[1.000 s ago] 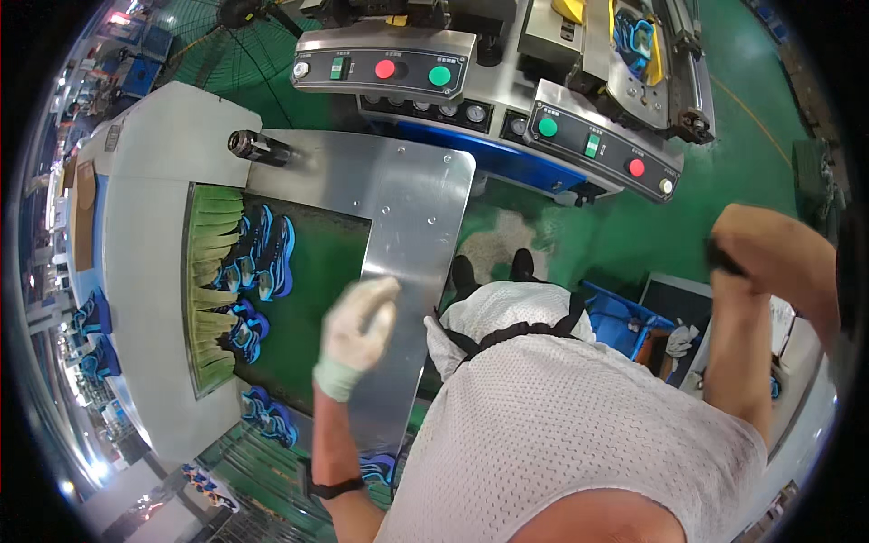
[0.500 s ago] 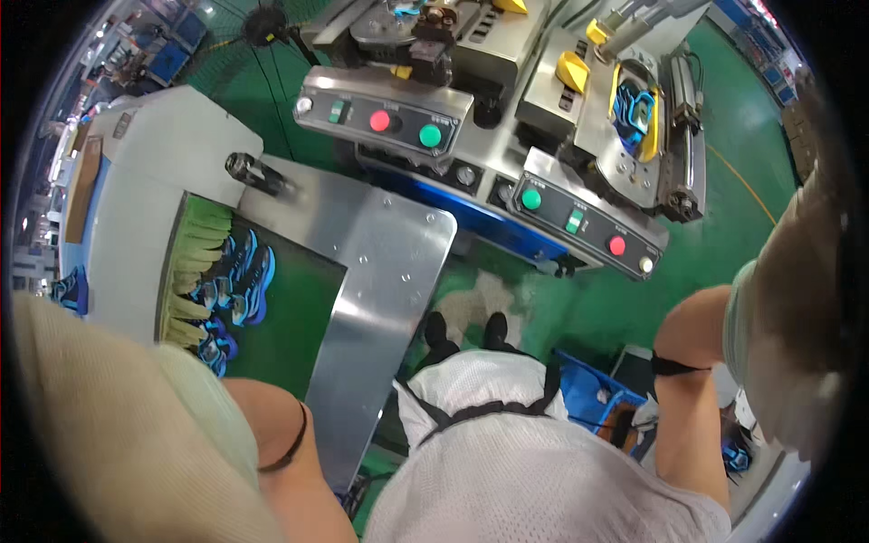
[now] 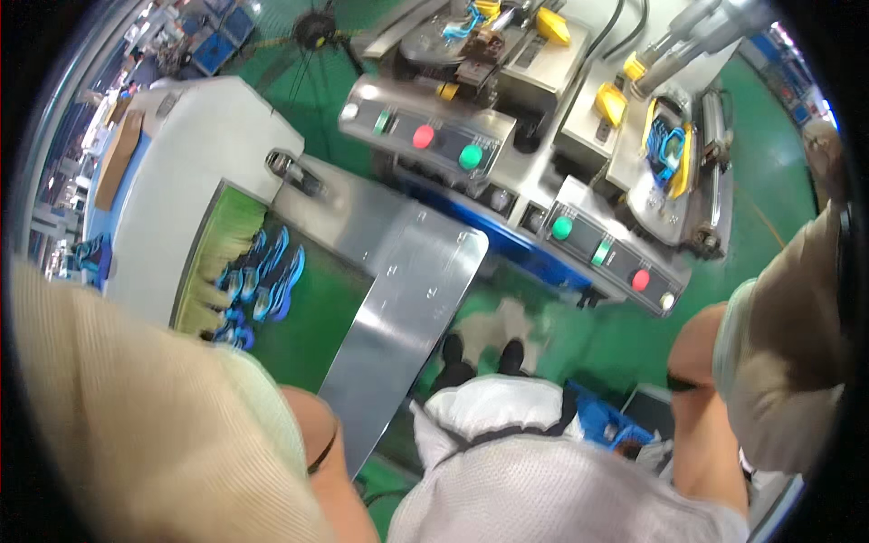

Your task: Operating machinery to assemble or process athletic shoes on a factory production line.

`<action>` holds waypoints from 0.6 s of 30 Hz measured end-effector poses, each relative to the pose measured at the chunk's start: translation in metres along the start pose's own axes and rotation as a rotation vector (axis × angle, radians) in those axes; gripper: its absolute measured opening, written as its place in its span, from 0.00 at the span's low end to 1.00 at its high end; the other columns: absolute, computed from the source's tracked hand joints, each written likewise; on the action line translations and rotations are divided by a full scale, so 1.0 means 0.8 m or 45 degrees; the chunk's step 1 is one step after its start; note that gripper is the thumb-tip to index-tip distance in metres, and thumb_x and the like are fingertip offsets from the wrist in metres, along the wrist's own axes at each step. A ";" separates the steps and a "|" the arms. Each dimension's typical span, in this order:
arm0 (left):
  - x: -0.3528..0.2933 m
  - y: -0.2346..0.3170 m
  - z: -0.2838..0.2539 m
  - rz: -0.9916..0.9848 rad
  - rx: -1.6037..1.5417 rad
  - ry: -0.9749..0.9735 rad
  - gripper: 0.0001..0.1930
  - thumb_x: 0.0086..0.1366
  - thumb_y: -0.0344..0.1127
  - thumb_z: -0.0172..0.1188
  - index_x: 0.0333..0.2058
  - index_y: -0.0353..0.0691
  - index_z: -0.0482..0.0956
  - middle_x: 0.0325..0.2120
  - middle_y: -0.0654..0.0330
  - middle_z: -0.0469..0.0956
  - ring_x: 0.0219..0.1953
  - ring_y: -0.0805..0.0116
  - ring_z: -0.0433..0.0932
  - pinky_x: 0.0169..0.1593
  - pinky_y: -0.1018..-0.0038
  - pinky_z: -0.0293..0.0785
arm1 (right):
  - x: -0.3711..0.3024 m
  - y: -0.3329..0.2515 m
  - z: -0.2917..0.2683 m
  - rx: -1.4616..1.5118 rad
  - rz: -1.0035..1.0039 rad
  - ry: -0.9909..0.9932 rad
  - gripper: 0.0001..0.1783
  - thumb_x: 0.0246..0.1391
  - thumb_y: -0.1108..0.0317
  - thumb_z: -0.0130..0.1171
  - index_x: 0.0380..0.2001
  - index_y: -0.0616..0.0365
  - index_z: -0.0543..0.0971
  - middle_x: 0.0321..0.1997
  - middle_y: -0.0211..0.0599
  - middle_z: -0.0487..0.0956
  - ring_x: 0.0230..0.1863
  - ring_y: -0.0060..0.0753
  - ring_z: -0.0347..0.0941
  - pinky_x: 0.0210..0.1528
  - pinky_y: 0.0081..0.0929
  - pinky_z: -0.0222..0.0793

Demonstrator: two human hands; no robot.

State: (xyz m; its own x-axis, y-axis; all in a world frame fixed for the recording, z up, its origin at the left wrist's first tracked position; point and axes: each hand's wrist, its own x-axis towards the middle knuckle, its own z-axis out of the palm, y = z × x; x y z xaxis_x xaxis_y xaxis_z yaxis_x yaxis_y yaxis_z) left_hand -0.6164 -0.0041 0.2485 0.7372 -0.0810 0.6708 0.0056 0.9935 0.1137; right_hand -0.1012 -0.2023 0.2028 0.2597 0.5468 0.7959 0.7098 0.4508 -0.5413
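My left hand (image 3: 145, 398), in a beige ribbed glove with a pale green cuff, is raised very close at the lower left edge. My right hand (image 3: 783, 353), gloved alike, is close at the right edge, partly in shadow. The fingers of both are cut off or unclear, so I cannot tell what they touch. Black bands circle both forearms. Ahead stands a metal two-station machine (image 3: 543, 172) with red and green buttons. A blue shoe upper (image 3: 668, 149) sits in its right station, and a blue piece (image 3: 466, 23) lies at the left one.
A bare metal shelf (image 3: 398, 317) juts out at front left. Beside it, several blue-and-black shoes (image 3: 272, 276) lie near green strip curtains (image 3: 217, 253) of a pale machine housing (image 3: 208, 127). A black fan (image 3: 315, 32) stands behind. A blue crate (image 3: 602, 421) is at my right.
The whole scene has shifted right and mostly downward in the picture as my head moved. Both gloved hands stay raised near the edges. The machine and shoes look otherwise unchanged.
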 end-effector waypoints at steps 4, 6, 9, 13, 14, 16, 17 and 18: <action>-0.005 0.009 0.024 0.038 -0.016 -0.035 0.25 0.76 0.49 0.43 0.33 0.32 0.78 0.21 0.49 0.77 0.21 0.58 0.78 0.24 0.59 0.77 | -0.011 -0.033 0.047 0.033 0.049 -0.030 0.20 0.63 0.59 0.56 0.51 0.62 0.78 0.62 0.47 0.73 0.64 0.39 0.69 0.66 0.41 0.63; -0.006 -0.007 0.013 0.029 0.039 -0.091 0.25 0.76 0.49 0.43 0.33 0.33 0.78 0.21 0.50 0.77 0.21 0.58 0.78 0.24 0.59 0.76 | -0.005 -0.035 0.081 0.058 -0.003 -0.028 0.19 0.63 0.60 0.56 0.51 0.62 0.78 0.62 0.47 0.73 0.64 0.39 0.69 0.66 0.41 0.63; -0.008 -0.013 0.007 0.085 0.073 -0.123 0.24 0.76 0.49 0.43 0.33 0.34 0.79 0.20 0.51 0.76 0.20 0.58 0.77 0.24 0.59 0.76 | -0.011 -0.059 0.144 0.119 0.004 -0.079 0.19 0.63 0.60 0.56 0.50 0.63 0.78 0.62 0.47 0.73 0.64 0.39 0.69 0.66 0.41 0.63; -0.096 0.007 0.043 0.223 0.068 -0.200 0.24 0.76 0.48 0.43 0.33 0.35 0.79 0.20 0.52 0.76 0.20 0.59 0.77 0.23 0.58 0.76 | -0.021 -0.093 0.237 0.159 0.047 -0.222 0.19 0.63 0.60 0.56 0.50 0.63 0.78 0.62 0.48 0.73 0.63 0.39 0.69 0.66 0.40 0.63; -0.121 0.017 0.047 0.266 0.043 -0.231 0.24 0.76 0.48 0.43 0.32 0.35 0.79 0.20 0.52 0.76 0.20 0.59 0.77 0.23 0.58 0.76 | -0.022 -0.100 0.256 0.146 0.070 -0.271 0.19 0.63 0.61 0.56 0.50 0.64 0.78 0.62 0.48 0.73 0.63 0.39 0.69 0.66 0.40 0.63; -0.164 0.024 0.064 0.365 -0.009 -0.267 0.24 0.76 0.48 0.43 0.32 0.36 0.79 0.20 0.52 0.76 0.20 0.59 0.77 0.23 0.57 0.76 | -0.025 -0.111 0.290 0.139 0.139 -0.370 0.19 0.63 0.61 0.56 0.49 0.64 0.79 0.61 0.48 0.73 0.63 0.38 0.69 0.65 0.40 0.64; -0.190 0.027 0.080 0.415 -0.020 -0.268 0.23 0.76 0.48 0.43 0.32 0.36 0.79 0.20 0.53 0.76 0.20 0.59 0.77 0.23 0.57 0.76 | -0.034 -0.118 0.315 0.156 0.174 -0.414 0.19 0.63 0.61 0.56 0.49 0.64 0.79 0.61 0.48 0.73 0.63 0.38 0.69 0.65 0.40 0.64; -0.213 0.031 0.096 0.464 -0.030 -0.268 0.23 0.76 0.48 0.43 0.32 0.36 0.79 0.20 0.53 0.76 0.19 0.60 0.77 0.23 0.57 0.76 | -0.042 -0.124 0.340 0.173 0.210 -0.456 0.18 0.63 0.61 0.56 0.49 0.64 0.79 0.61 0.48 0.73 0.63 0.38 0.70 0.65 0.40 0.64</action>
State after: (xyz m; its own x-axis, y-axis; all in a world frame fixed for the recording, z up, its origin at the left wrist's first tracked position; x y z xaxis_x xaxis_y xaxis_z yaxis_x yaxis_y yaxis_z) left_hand -0.7940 0.0282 0.1933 0.5396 0.2640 0.7995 -0.2127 0.9615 -0.1740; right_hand -0.3581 -0.0735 0.1562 0.1018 0.8194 0.5641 0.5788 0.4124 -0.7035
